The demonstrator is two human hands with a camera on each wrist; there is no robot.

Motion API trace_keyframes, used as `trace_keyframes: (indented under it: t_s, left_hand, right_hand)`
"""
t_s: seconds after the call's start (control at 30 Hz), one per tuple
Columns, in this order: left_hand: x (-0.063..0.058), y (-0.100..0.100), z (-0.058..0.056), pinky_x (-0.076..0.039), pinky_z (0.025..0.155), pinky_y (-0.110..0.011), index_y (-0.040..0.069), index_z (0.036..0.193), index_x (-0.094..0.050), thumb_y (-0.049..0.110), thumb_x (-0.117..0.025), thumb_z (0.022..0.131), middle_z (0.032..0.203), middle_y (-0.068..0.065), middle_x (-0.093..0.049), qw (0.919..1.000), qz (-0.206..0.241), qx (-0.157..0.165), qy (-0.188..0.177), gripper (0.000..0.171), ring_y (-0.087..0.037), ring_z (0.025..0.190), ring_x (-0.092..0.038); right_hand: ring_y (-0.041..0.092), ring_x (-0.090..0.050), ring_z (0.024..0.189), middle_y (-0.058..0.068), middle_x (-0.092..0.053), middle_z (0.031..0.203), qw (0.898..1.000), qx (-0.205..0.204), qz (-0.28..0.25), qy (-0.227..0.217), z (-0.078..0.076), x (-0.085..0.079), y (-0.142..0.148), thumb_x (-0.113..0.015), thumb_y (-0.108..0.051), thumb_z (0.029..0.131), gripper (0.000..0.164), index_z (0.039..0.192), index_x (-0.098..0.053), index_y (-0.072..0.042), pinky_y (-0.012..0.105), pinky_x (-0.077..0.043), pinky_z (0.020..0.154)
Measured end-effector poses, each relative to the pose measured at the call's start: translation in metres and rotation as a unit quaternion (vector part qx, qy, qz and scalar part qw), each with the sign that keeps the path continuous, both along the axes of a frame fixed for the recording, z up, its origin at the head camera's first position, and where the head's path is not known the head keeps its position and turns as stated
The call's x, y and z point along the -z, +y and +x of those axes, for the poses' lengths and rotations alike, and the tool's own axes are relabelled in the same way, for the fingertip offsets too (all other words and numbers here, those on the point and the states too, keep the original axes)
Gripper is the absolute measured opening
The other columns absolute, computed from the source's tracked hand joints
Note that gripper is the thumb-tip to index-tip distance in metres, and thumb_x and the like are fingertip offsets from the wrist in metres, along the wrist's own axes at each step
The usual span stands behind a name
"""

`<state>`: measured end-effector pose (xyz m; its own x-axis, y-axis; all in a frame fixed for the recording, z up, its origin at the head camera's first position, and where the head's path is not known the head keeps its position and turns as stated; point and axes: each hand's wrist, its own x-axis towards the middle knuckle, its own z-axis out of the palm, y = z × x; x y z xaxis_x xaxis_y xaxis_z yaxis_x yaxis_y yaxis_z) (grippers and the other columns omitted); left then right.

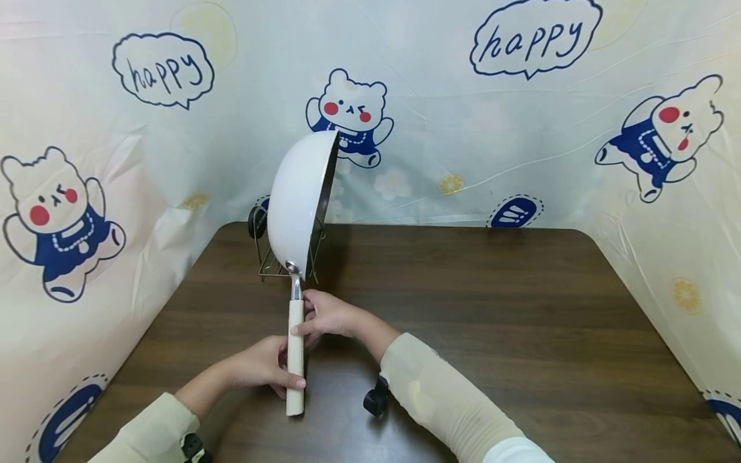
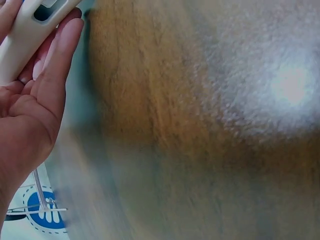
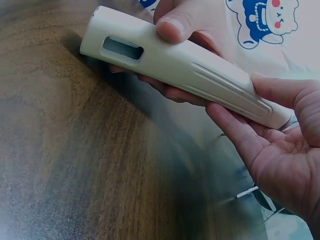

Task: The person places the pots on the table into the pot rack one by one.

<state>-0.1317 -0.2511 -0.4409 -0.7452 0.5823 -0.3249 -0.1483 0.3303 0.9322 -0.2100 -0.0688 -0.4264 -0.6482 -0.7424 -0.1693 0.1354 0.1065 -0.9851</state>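
Note:
A wok [image 1: 298,199], white outside and dark inside, is on edge at the wire rack [image 1: 270,269], its open side turned right. Whether the rack bears its weight, I cannot tell. The cream handle [image 1: 295,360] points toward me and has a slot near its end [image 3: 122,48]. Toward that end, my left hand [image 1: 260,365] grips the handle, thumb across the top. My right hand [image 1: 331,315] pinches it nearer the wok, between thumb and fingers. In the right wrist view, both hands hold the handle above the brown table.
A black round object [image 1: 257,222] is at the rack's left side, partly hidden by the wok. The brown table [image 1: 463,308] stretches to a printed cloth [image 1: 440,128] at the back and sides. Each sleeve has a small black device [image 1: 377,397] at the wrist.

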Motion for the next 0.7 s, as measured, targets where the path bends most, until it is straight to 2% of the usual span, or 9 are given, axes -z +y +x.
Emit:
trace_keyframes:
  t_s: [0.23, 0.53, 0.63, 0.7]
  left_hand:
    - [0.001, 0.0, -0.002, -0.058, 0.058, -0.047, -0.013, 0.113, -0.046, 0.006, -0.076, 0.084, 0.088, -0.013, -0.063, 0.9999, -0.007, 0.006, 0.011, 0.046, -0.029, 0.076, -0.067]
    - [0.002, -0.002, -0.006, -0.058, 0.058, -0.046, -0.012, 0.108, -0.05, 0.009, -0.072, 0.088, 0.086, -0.012, -0.067, 0.9998, -0.014, 0.009, 0.007, 0.036, -0.025, 0.073, -0.068]
    - [0.002, -0.002, -0.009, -0.059, 0.058, -0.046, -0.013, 0.107, -0.05, 0.011, -0.07, 0.09, 0.086, -0.012, -0.068, 0.9999, -0.011, 0.003, 0.008, 0.035, -0.024, 0.071, -0.068]
    - [0.002, -0.001, -0.011, -0.059, 0.059, -0.046, -0.013, 0.107, -0.05, 0.01, -0.07, 0.09, 0.087, -0.012, -0.068, 0.9999, -0.009, -0.002, 0.007, 0.035, -0.025, 0.071, -0.069]
  right_hand:
    - [0.022, -0.068, 0.079, 0.01, -0.062, 0.097, 1.0, -0.001, 0.011, 0.006, 0.0, -0.003, 0.003, -0.069, 0.011, 0.083, 0.047, 0.121, -0.044, 0.002, 0.044, -0.059, 0.068]
    - [0.022, -0.068, 0.077, 0.01, -0.062, 0.093, 1.0, 0.009, 0.015, 0.023, -0.001, -0.001, 0.005, -0.071, 0.009, 0.082, 0.047, 0.121, -0.046, 0.002, 0.047, -0.059, 0.068]
    - [0.024, -0.068, 0.077, 0.011, -0.063, 0.093, 0.999, 0.017, 0.017, 0.037, -0.001, -0.001, 0.008, -0.071, 0.009, 0.082, 0.053, 0.127, -0.044, 0.003, 0.05, -0.058, 0.069]
    - [0.03, -0.068, 0.081, 0.012, -0.063, 0.094, 0.999, 0.023, 0.018, 0.046, 0.0, -0.001, 0.01, -0.071, 0.009, 0.082, 0.059, 0.133, -0.041, 0.005, 0.051, -0.058, 0.068]
